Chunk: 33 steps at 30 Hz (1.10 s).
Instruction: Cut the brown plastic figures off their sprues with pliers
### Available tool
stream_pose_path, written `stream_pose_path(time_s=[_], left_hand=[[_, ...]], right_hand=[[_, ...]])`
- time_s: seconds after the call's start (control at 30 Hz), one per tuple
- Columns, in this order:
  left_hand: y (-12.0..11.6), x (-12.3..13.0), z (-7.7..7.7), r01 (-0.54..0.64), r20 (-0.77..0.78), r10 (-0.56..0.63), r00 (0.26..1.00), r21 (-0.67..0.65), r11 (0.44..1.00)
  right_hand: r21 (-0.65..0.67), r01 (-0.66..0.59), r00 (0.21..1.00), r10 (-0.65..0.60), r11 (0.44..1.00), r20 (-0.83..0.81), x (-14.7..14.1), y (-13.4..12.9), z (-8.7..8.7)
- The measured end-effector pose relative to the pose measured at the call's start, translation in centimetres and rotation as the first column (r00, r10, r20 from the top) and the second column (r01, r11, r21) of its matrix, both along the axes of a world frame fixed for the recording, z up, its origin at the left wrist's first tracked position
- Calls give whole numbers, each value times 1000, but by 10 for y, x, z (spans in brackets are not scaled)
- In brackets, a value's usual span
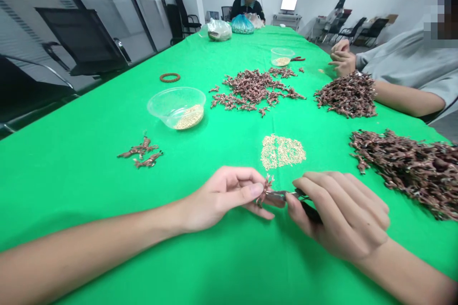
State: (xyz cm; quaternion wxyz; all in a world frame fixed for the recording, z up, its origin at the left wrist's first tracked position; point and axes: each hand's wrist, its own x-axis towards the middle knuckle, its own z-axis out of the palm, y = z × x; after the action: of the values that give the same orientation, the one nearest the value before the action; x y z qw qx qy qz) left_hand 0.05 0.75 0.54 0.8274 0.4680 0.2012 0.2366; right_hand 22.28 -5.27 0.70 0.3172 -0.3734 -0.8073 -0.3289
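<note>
- Head view: your left hand (229, 195) pinches a small brown animal-shaped figurine (268, 184) between thumb and fingers; it sits at the clock's centre, just ahead of you.
- Your right hand (345, 214) is wrapped around metal pliers with black handles (277, 195), their tips pointing toward 9 o'clock at the figurine (you cannot tell whether they bite on it).
- Near your hands, between 12 and 1 o'clock, lies a flat patch of tiny gold-coloured pieces (284, 152).
- Toward 10 o'clock, a few loose brown figurines (148, 158) lie together on the green cloth (89, 190).
- Between 10 and 11 stands a clear round plastic bowl (161, 107), partly filled with more gold-coloured pieces.
- At 12, beyond the patch, spreads a broad scattered heap of brown figurines (252, 86).
- At 3 o'clock, a dense pile of brown figurines (411, 171) lies beside your right hand.
- Between 1 and 2, another brown pile (345, 95) lies by a co-worker's grey sleeve (400, 59).
</note>
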Motion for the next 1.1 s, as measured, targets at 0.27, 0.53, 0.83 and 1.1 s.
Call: stream_pose_path(time_s=[0.27,0.53,0.83,1.1], left_hand=[[1,0,0,57,-9,-56,998,15,998],[-1,0,-3,38,-5,-38,999,40,998],[-10,-3,2,2,-74,11,997,181,983],[-12,-6,4,-15,-145,64,987,318,948]], right_hand=[[85,-24,998,20,996,52,1,0,2],[84,-25,999,21,996,49,0,-2,0],[-281,-19,959,-62,960,-277,-8,-6,-4],[-312,-48,949,-54,949,-309,-5,-9,-10]])
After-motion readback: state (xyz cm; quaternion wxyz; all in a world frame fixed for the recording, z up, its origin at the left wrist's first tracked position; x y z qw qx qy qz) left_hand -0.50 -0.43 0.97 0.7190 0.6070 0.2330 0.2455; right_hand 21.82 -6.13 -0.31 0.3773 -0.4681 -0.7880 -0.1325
